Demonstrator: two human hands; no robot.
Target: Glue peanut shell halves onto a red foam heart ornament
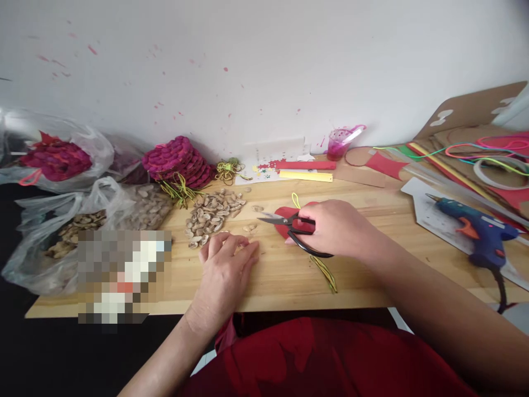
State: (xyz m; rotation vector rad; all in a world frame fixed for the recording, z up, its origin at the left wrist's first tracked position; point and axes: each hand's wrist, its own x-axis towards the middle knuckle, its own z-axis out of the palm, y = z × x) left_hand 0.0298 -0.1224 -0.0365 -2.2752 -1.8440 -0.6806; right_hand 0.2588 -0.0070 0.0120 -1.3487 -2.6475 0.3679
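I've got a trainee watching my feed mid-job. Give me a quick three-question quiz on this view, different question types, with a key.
1. Which hand grips the black-handled metal scissors?
2. True or false: the blue glue gun with an orange trigger lies to the right of the scissors.
3. Which of these lies closest to the left hand?
A) a flat bright yellow strip
B) a loose pile of tan peanut shells
C) a clear cup stained pink

Key:
1. The right hand.
2. True.
3. B.
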